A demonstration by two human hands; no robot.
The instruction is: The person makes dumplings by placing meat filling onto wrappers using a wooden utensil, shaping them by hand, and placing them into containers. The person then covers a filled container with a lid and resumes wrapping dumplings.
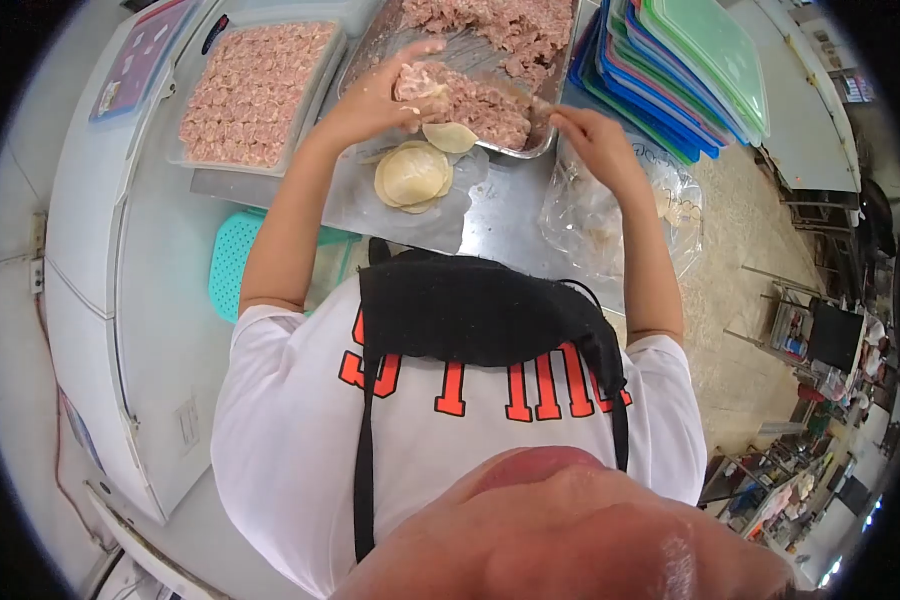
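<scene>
My left hand (375, 100) is curled around a filled dumpling (420, 88), pale wrapper with pink minced meat, over the near left edge of the metal tray (545, 148). Minced meat (490, 112) lies heaped in that tray. Just below my left hand, a single round wrapper (450, 137) sits by a stack of pale yellow wrappers (410, 178) on a plastic sheet. My right hand (598, 148) is at the tray's right corner, fingertips pinched together; what they hold is too small to make out.
A plastic box (175, 155) packed with rows of dumplings stands at left. Blue, green and white plastic lids (685, 70) are stacked at right. A clear plastic bag (585, 215) lies on the metal table (505, 215) below my right hand. A teal basket (232, 262) sits lower left.
</scene>
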